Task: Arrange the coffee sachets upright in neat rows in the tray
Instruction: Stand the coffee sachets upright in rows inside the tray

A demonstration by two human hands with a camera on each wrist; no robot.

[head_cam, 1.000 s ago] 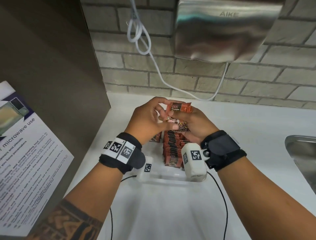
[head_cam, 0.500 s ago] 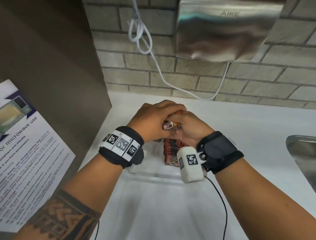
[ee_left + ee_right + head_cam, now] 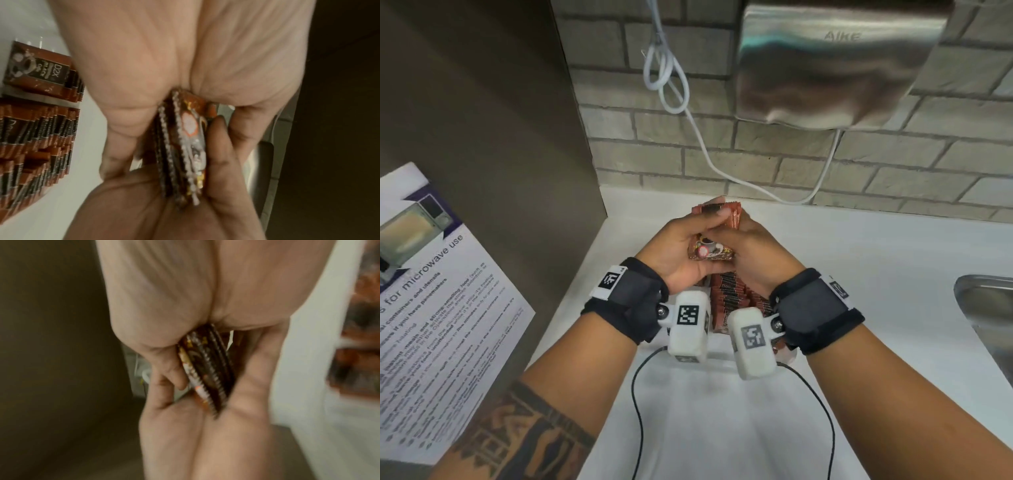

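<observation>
Slippage is your main risk here: you hold a small bundle of sachets (image 3: 714, 236) squeezed between both hands above the tray (image 3: 787, 354), and the foil packets look slick, with their crimped edges fanned unevenly in the wrist views. Your left hand (image 3: 681, 246) has its fingers curled over the top of the bundle with the thumb under, and your right hand (image 3: 753, 253) clamps the other side, so both are grasping the same stack. If you loosen one side before the edges are squared, a packet could slide out and drop onto the standing rows (image 3: 732, 298) directly below, and I judge that could tip some of them. Lowering the bundle while it is fanned would also leave it leaning when it goes in. The tray sits on the white counter (image 3: 859, 260), mostly hidden under your wrists; only part of its near edge shows. Compared with half a second ago, your hands have lifted and rolled apart a little, so the printed face and top end of the bundle now show, where your left hand had covered them.
</observation>
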